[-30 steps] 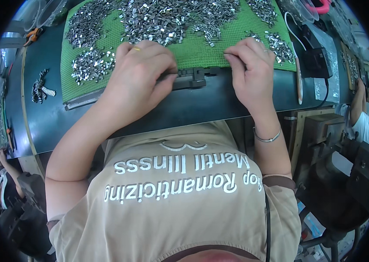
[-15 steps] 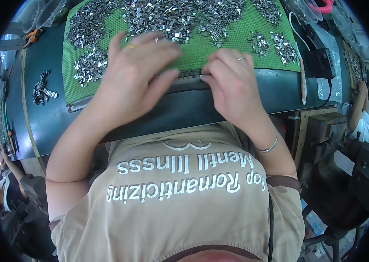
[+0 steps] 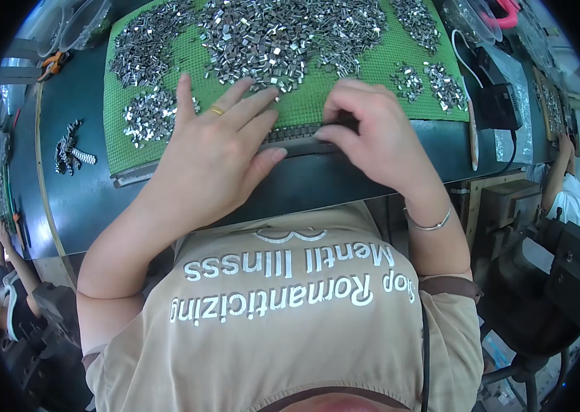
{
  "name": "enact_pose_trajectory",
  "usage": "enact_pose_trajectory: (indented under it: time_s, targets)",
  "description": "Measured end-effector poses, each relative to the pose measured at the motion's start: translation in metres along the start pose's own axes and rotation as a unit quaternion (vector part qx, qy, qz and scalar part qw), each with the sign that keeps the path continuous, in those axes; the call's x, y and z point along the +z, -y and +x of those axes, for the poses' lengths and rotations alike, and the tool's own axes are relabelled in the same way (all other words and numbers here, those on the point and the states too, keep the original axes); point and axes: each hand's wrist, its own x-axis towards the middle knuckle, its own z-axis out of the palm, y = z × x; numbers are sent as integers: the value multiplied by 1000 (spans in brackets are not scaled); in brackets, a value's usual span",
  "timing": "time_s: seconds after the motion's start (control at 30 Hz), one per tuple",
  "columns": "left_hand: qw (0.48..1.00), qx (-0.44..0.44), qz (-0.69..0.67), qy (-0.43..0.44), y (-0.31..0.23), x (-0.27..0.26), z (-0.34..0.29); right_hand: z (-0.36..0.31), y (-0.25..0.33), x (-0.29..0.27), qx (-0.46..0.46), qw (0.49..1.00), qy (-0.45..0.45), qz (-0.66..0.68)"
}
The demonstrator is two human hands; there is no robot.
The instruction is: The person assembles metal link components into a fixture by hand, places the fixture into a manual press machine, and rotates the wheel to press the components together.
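Observation:
My left hand (image 3: 225, 144) is spread open over the front of a green textured mat (image 3: 187, 51). Its fingertips reach the near edge of a big pile of small silvery metal links (image 3: 256, 41), and a small bright piece lies by one fingertip. My right hand (image 3: 376, 130) has its thumb and curled fingers closed at the right end of a row of links (image 3: 293, 132). What sits between them is hidden. That row lies along a dark narrow bar (image 3: 304, 147) at the mat's front edge.
Smaller heaps of links lie at the mat's left (image 3: 149, 113) and right (image 3: 444, 86). A linked metal band (image 3: 70, 151) rests on the dark table (image 3: 91, 213). To the right are a black adapter (image 3: 499, 103) with cables and plastic bags. Other people's arms show at both sides.
My left hand has come down and spread its fingers toward the link pile. My right hand stays at the row, its fingers more curled. The view has shifted slightly.

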Motion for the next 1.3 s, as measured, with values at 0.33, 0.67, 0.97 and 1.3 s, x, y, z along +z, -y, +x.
enact_pose_trajectory:
  time_s: [0.33, 0.67, 0.97, 1.3]
  targets:
    - [989, 53, 14, -134, 20, 24, 92, -8, -34, -1, -9, 964, -174, -201]
    - [984, 53, 33, -167, 12, 31, 106, 5, -33, 7, 7, 953, -161, -257]
    - [971, 32, -233, -51, 13, 10, 27, -5, -10, 30, -175, 973, -154, -8]
    - [983, 72, -80, -149, 1, 17, 14, -10, -3, 41, -99, 981, -159, 53]
